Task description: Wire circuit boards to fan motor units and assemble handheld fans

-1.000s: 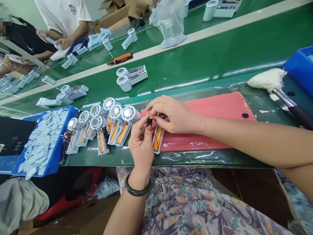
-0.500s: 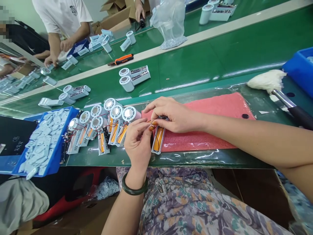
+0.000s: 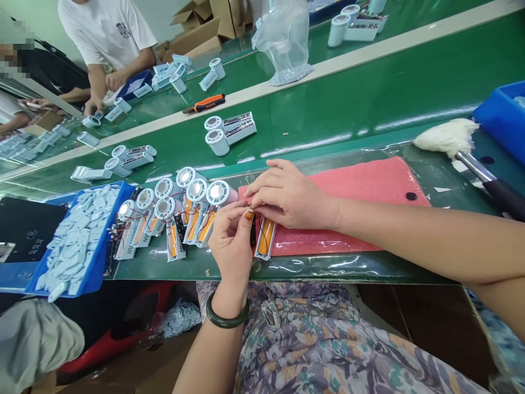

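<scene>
The left hand [image 3: 232, 246] and right hand [image 3: 292, 197] hide a tiny part [image 3: 249, 207] near the frame's centre. A blue crate [image 3: 502, 117] is cut off at the right edge.

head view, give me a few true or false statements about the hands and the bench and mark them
1. The left hand wears a dark green bangle. True.
2. The right hand grips the orange-handled pliers. False: the pliers lie on the green bench further off, and the hand is over the pink foam pad.
3. The blue tray holds a heap of pale blue flat pieces. True.
4. The white duster lies on the pink foam pad. False: it lies beside the pad, off its right end.
5. A white unit with an orange strip lies at the left end of the pink foam pad. True.
</scene>
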The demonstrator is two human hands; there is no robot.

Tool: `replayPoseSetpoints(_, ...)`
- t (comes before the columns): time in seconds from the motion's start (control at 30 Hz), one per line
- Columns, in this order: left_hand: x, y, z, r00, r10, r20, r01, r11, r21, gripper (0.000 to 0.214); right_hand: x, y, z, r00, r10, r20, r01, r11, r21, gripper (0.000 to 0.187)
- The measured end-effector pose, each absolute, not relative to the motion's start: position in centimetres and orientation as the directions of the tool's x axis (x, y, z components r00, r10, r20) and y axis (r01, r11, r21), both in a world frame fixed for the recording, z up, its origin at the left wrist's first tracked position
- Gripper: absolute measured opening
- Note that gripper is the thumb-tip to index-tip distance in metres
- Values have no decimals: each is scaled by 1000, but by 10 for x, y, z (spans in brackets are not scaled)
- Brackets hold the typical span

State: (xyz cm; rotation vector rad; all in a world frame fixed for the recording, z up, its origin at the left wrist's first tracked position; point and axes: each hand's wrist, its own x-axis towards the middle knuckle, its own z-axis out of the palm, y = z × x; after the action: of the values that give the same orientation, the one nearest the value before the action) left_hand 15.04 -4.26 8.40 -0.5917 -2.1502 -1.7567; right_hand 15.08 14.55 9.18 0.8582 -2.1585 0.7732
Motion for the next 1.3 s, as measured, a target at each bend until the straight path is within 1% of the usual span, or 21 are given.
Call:
replayPoseSetpoints(0.07, 151, -42, 84, -867, 126, 481, 497, 159, 853, 8, 152, 145, 93, -541, -337, 771, -758, 592, -273, 16)
replayPoseSetpoints(0.13, 151, -42, 82, -882, 122, 455, 468, 117, 876, 8, 152, 144, 95, -569, -323, 756, -751, 579, -317, 13)
replayPoseSetpoints(0.17, 151, -42, 81, -898, 119, 423, 433, 87, 897, 14, 153, 144, 95, -592, -312, 743, -739, 579, -346, 11)
replayPoseSetpoints(0.23, 151, -43, 78, -936, 120, 332, 338, 31, 941, 34, 154, 143, 97, -639, -276, 718, -700, 594, -395, 11)
replayPoseSetpoints(0.27, 152, -44, 77, -950, 133, 283, 287, 15, 958, 41, 155, 143, 97, -656, -256, 710, -680, 609, -408, 11)
replayPoseSetpoints(0.3, 152, -44, 76, -959, 153, 240, 245, 12, 970, 43, 156, 142, 98, -669, -242, 703, -660, 627, -413, 11)
replayPoseSetpoints(0.37, 152, -45, 76, -962, 189, 195, 204, 25, 979, 36, 157, 142, 99, -692, -221, 687, -624, 661, -417, 11)
replayPoseSetpoints(0.47, 152, -45, 79, -960, 181, 212, 221, 31, 975, 31, 156, 144, 102, -735, -227, 639, -601, 655, -459, 11)
replayPoseSetpoints(0.57, 151, -45, 80, -955, 165, 247, 256, 34, 966, 34, 151, 151, 104, -768, -279, 576, -620, 550, -560, 9)
replayPoseSetpoints(0.63, 150, -46, 80, -953, 164, 255, 265, 47, 963, 32, 146, 157, 105, -778, -320, 541, -627, 465, -625, 10)
replayPoseSetpoints(0.73, 149, -47, 81, -949, 150, 279, 293, 83, 953, 28, 140, 165, 106, -787, -313, 532, -617, 400, -678, 14)
replayPoseSetpoints(0.83, 150, -48, 82, -936, 150, 317, 334, 102, 937, 29, 139, 170, 109, -795, -301, 527, -606, 434, -667, 16)
replayPoseSetpoints(0.97, 153, -50, 84, -934, 168, 316, 334, 93, 938, 28, 143, 176, 123, -800, -397, 451, -600, 508, -618, 18)
replayPoseSetpoints(1.07, 154, -52, 83, -943, 154, 294, 311, 98, 945, 27, 148, 176, 131, -776, -441, 452, -631, 519, -576, 17)
replayPoseSetpoints(1.2, 151, -54, 82, -956, 151, 253, 275, 146, 950, 31, 152, 164, 127, -758, -460, 462, -650, 595, -473, 14)
replayPoseSetpoints(1.3, 150, -53, 82, -955, 159, 251, 272, 133, 953, 31, 156, 153, 120, -765, -464, 446, -631, 678, -377, 8)
